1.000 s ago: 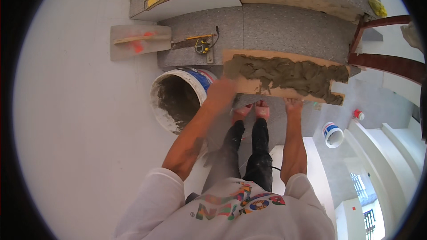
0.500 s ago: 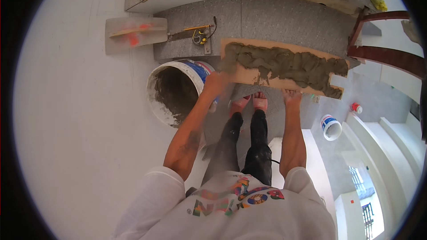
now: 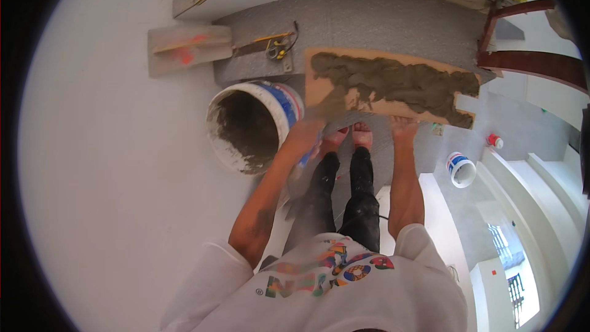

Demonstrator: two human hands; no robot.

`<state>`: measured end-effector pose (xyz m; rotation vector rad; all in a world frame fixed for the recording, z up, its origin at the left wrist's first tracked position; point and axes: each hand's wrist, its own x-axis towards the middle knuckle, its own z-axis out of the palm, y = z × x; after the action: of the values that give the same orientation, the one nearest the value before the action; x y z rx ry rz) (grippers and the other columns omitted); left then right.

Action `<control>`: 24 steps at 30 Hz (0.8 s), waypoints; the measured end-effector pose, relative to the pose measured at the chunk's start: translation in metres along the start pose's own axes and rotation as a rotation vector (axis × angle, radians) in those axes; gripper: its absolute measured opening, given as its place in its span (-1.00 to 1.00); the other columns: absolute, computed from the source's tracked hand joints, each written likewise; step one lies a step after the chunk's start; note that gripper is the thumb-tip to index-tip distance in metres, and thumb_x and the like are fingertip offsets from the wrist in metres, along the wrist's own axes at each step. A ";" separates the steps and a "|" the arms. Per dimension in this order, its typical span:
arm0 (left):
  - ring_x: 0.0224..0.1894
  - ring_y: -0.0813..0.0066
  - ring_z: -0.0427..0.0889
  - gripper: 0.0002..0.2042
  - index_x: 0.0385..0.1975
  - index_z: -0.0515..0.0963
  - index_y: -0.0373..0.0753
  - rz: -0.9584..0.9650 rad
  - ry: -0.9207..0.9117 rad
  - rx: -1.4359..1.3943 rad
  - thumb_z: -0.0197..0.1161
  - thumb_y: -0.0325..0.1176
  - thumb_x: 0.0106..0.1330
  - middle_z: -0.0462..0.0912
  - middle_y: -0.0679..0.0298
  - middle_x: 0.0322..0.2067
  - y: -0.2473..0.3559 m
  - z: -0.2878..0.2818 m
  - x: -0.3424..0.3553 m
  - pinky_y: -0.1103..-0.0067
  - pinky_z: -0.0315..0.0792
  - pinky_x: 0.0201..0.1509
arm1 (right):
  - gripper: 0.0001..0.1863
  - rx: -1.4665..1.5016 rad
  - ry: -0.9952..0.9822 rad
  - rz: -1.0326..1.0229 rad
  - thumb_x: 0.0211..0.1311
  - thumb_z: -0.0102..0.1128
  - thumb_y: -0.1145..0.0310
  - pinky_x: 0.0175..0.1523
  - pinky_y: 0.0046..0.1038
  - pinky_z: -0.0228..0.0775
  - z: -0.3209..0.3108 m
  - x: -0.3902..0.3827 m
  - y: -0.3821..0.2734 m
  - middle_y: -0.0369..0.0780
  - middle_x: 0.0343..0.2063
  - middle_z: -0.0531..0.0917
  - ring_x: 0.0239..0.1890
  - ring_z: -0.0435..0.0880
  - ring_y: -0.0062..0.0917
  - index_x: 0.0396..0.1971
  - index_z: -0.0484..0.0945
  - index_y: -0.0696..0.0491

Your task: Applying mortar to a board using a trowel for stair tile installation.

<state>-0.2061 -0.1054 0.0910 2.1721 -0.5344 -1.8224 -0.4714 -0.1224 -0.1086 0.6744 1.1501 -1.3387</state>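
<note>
Both hands point(image 3: 402, 126) grip a tan tile point(image 3: 375, 101) thickly smeared with grey mortar point(image 3: 393, 83).

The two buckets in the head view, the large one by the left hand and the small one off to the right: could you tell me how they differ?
The large bucket looks far bigger than the small bucket. The large bucket stands beside the left hand, below the grey step; the small bucket stands apart, right of the right hand. The large bucket's inside is smeared with grey mortar; the small bucket's inside looks pale. Both are white with blue bands, upright and open.
</note>
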 end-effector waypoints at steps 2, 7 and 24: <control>-0.81 0.46 0.36 -0.67 -0.64 0.41 -0.31 0.030 -0.181 -0.051 -0.01 -0.20 0.28 0.40 0.21 -0.76 0.012 0.004 0.012 0.53 0.19 -0.80 | -0.36 0.096 -0.026 -0.062 0.35 -0.20 0.01 0.36 -0.07 -0.09 0.001 0.000 -0.004 -0.02 0.25 0.16 0.30 0.11 -0.16 0.20 0.15 0.24; -0.82 0.33 0.42 -0.61 -0.63 0.41 -0.37 0.063 -0.080 0.071 -0.09 -0.14 0.25 0.41 0.16 -0.79 0.009 0.015 0.065 0.44 0.29 -0.72 | -0.19 0.066 -0.004 0.038 0.22 -0.12 -0.17 0.36 -0.03 -0.11 0.023 -0.006 0.027 0.01 0.26 0.14 0.30 0.12 -0.12 0.22 0.13 0.23; -0.27 -0.01 0.60 -0.76 -0.34 0.49 -0.39 0.085 0.195 1.038 0.05 -0.31 0.21 0.59 -0.07 -0.38 -0.143 -0.232 -0.029 0.27 0.47 -0.10 | -0.20 -0.319 -0.169 0.013 0.22 -0.28 -0.19 0.32 0.06 -0.06 0.021 0.010 -0.003 0.04 0.21 0.21 0.27 0.17 -0.07 0.18 0.15 0.25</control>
<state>0.0338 0.0264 0.0993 2.7796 -1.7854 -1.3752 -0.4711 -0.1457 -0.1100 0.3304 1.1850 -1.1433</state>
